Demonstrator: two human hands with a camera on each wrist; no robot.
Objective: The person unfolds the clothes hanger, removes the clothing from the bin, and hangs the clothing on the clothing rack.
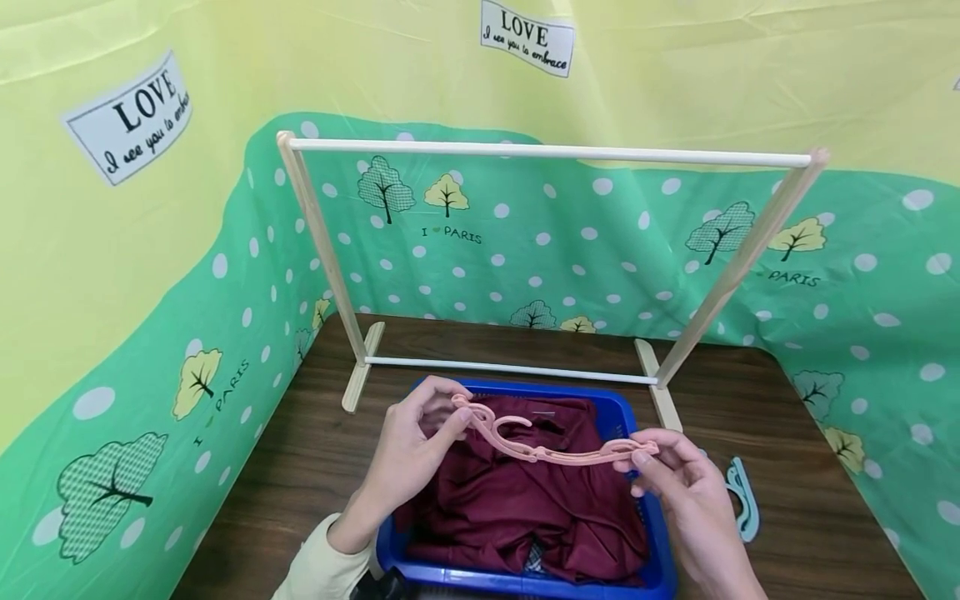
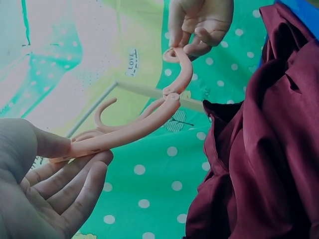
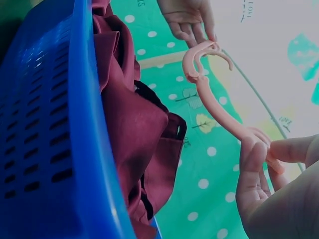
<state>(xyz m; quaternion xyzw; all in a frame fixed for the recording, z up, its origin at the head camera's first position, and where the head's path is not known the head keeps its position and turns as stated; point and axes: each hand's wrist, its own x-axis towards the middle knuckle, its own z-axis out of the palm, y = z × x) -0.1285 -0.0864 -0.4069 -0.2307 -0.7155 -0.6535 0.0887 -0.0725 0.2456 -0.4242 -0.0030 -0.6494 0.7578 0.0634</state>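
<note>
A pink folding clothes hanger (image 1: pixel 540 454), unfolded and with its hook upward, is held above the basket by both hands. My left hand (image 1: pixel 412 450) pinches one end between thumb and fingers. At the other end, my right hand (image 1: pixel 678 483) pinches the hanger likewise; the right wrist view shows its thumb and fingers around the tip (image 3: pixel 274 162). Beneath lies dark red clothing (image 1: pixel 532 508), bunched in a blue plastic basket (image 1: pixel 517 579) with slotted walls. Both wrist views show the hanger's jointed middle (image 2: pixel 171 94) between the hands.
Behind the basket stands a wooden rack with a white top rail (image 1: pixel 547 152) and a lower white rod (image 1: pixel 510 370). A light blue folding hanger (image 1: pixel 742 500) lies on the dark wooden table (image 1: pixel 255 517), right of the basket. Patterned green and yellow cloth (image 1: pixel 525 242) encloses the table.
</note>
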